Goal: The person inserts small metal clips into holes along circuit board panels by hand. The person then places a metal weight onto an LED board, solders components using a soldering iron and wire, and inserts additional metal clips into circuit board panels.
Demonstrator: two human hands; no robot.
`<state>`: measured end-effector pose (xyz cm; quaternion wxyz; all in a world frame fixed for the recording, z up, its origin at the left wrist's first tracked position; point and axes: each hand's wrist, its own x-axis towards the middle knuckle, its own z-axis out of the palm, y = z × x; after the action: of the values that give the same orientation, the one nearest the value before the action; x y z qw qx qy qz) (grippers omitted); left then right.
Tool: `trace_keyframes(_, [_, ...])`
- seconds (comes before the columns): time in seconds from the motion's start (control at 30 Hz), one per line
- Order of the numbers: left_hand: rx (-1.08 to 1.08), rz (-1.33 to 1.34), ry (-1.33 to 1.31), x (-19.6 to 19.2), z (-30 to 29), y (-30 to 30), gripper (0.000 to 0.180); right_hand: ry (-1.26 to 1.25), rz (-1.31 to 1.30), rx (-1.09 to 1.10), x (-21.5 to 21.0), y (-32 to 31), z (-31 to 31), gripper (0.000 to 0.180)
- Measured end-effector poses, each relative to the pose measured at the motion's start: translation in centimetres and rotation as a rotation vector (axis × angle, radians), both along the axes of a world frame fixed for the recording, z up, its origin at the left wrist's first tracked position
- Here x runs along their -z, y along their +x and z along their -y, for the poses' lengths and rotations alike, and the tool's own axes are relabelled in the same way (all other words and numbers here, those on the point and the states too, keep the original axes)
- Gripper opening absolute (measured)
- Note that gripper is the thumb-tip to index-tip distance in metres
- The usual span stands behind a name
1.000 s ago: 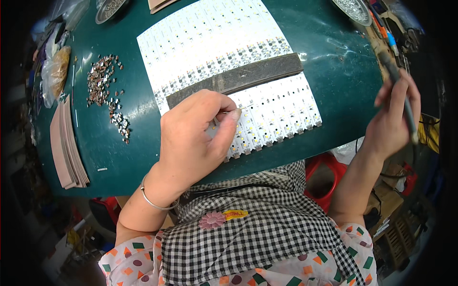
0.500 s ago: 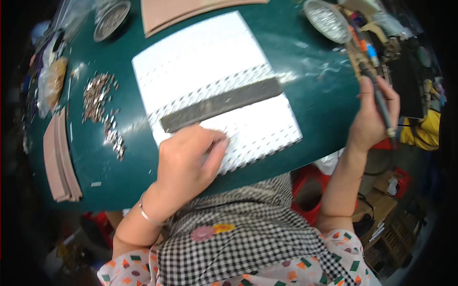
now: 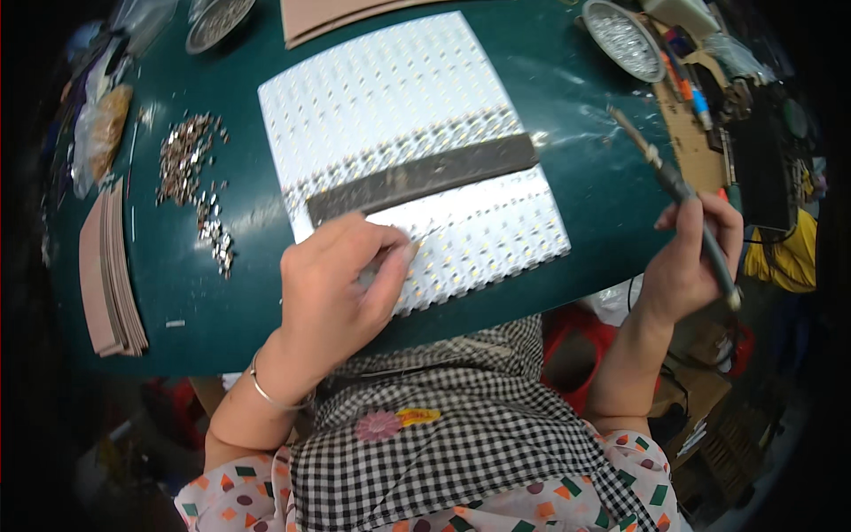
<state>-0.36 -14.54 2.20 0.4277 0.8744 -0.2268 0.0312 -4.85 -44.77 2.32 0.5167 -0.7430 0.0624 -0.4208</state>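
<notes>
A white LED circuit board panel (image 3: 390,97) with rows of tiny yellowish parts lies on the green table. Across it rests a dark flat bar (image 3: 425,177). My left hand (image 3: 341,270) hovers over the panel's near left part, below the bar, thumb and forefinger pinched. A thin sliver shows by these fingertips, too small to name. In my right hand (image 3: 696,257) is a soldering iron (image 3: 683,191), held like a pen to the right of the panel. Its tip points up and away, over the table, apart from the panel.
Small metal pieces (image 3: 186,164) lie in a loose pile at left, beside stacked pinkish strips (image 3: 111,275). Metal bowls stand at the far left (image 3: 217,25) and far right (image 3: 625,40). Pinkish boards (image 3: 355,18) lie at the back. Tools clutter the right edge; a red stool (image 3: 576,350) is below.
The soldering iron now reaches further into the table area, its long tip plainly in view, and my right hand sits lower in the picture. My left hand keeps its pinch above the panel.
</notes>
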Motion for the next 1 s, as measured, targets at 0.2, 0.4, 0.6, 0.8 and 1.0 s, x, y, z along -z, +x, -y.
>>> trace_keyframes(0.2, [0.065, -0.012, -0.045, 1.1, 0.8, 0.0, 0.009, 0.094, -0.23, -0.256, 0.5, -4.3, -4.3, 0.023])
trace_keyframes(0.4, [0.085, 0.049, -0.034, 1.4, 1.3, 0.4, 0.008, 0.133, -0.377, -0.325, 1.4, -4.2, -5.5, 0.02])
trace_keyframes(0.6, [0.088, 0.045, -0.041, 1.7, 1.5, 0.5, 0.009, 0.093, -0.387, -0.318, 1.7, -3.7, -6.1, 0.02])
trace_keyframes(0.8, [0.101, 0.056, -0.002, 2.2, 1.5, 0.7, 0.009, 0.053, -0.421, -0.301, 1.1, -3.6, -6.1, 0.021])
trace_keyframes(1.0, [0.132, 0.073, 0.039, 2.5, 1.7, 0.8, 0.009, -0.096, -0.456, -0.294, 0.1, -3.4, -6.3, 0.021])
